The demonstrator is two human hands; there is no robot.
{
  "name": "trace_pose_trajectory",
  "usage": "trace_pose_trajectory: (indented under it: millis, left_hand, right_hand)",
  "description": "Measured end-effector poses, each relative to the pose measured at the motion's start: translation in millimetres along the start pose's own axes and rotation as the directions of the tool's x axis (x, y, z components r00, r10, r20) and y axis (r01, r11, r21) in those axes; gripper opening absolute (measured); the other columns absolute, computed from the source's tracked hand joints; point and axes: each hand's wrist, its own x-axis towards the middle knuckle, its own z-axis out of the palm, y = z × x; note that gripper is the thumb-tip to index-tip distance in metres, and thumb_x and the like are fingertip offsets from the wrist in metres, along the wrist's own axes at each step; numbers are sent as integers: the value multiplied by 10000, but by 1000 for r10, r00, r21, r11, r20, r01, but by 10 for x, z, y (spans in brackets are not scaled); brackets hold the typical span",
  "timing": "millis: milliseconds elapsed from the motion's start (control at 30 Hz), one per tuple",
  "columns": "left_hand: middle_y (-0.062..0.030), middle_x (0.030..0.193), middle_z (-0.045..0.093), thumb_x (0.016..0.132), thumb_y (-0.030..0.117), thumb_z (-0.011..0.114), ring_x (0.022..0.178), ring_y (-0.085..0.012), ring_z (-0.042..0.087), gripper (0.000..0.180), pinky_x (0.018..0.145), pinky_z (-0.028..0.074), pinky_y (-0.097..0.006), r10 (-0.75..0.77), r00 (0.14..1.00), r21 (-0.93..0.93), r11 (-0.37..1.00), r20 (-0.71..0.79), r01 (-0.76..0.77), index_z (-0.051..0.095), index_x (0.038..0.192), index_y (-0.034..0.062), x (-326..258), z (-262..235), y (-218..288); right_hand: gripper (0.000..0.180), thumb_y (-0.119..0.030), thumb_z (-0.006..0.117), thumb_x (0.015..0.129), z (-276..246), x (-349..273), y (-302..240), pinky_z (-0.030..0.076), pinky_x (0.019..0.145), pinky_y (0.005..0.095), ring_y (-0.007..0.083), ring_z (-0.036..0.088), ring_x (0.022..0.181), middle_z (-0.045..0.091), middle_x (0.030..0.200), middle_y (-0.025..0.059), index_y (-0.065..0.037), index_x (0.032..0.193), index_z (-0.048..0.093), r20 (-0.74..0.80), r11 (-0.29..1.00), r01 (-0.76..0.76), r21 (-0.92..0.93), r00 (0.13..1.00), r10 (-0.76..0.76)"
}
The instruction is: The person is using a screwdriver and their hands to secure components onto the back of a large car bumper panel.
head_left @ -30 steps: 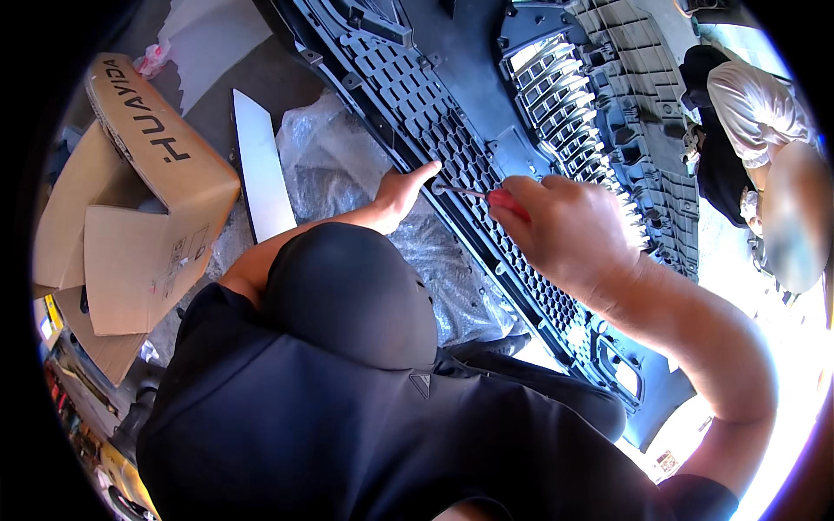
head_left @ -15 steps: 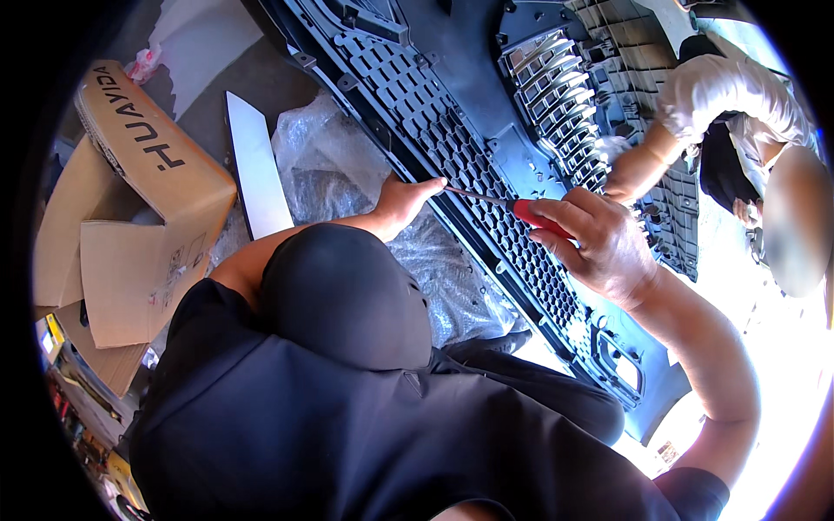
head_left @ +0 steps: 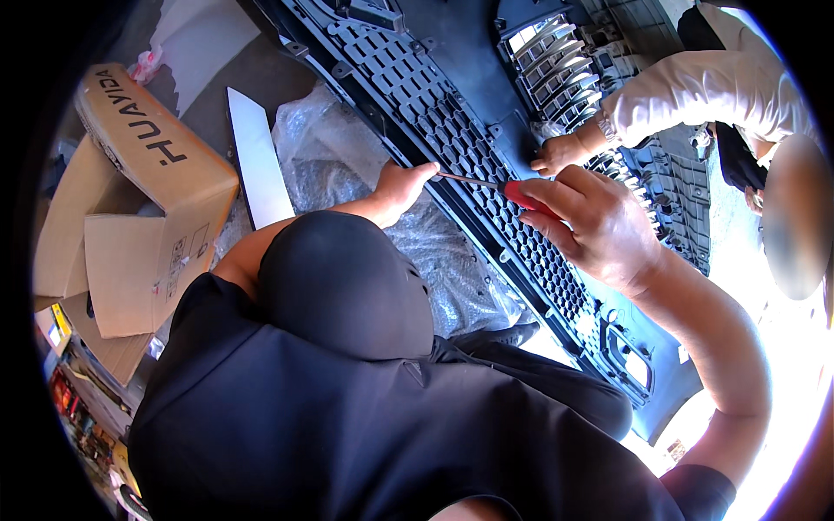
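Note:
A large dark car bumper (head_left: 473, 52) with a black mesh grille (head_left: 452, 122) lies slantwise before me. My right hand (head_left: 604, 221) is closed round the red handle of a screwdriver (head_left: 526, 198). Its thin metal shaft runs left over the grille to the bumper's near edge. At that edge my left hand (head_left: 401, 188) grips with curled fingers, its thumb stretched out beside the screwdriver's tip. The fingertips and the tip's exact contact are hidden or too small to tell.
Across the bumper a co-worker's hand (head_left: 565, 154) reaches to a slatted chrome-like grille (head_left: 556, 69). Clear bubble wrap (head_left: 326, 152) lies under the near edge. Left of it are a white-faced panel (head_left: 259, 161) and an open cardboard box (head_left: 187, 165).
The co-worker's hand has moved left along the slatted grille. My hands and the screwdriver have shifted slightly; my grip on it is unchanged.

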Motion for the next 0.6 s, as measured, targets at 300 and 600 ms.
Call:
trace_pose_trajectory:
  millis: [300, 600]
  left_hand:
    - [-74, 1148, 727, 941, 153, 700, 1067, -176, 672, 277, 947, 506, -339, 10, 999, 1, 1000, -42, -10, 688, 1171, 0, -18, 55, 49]
    - [-71, 1212, 713, 944, 119, 706, 1089, -159, 657, 344, 969, 497, -329, 23, 999, 8, 1000, -24, -22, 662, 1260, -10, 30, -2, -25]
  right_hand:
    - [358, -377, 662, 1004, -72, 352, -103, 597, 664, 400, 318, 744, 706, 758, 862, 175, -31, 1079, 718, 165, 816, -548, 185, 836, 524]
    - [261, -123, 721, 936, -61, 229, -274, 590, 792, 377, 253, 669, 910, 609, 942, 85, -65, 1180, 648, 232, 997, -4, -83, 972, 23]
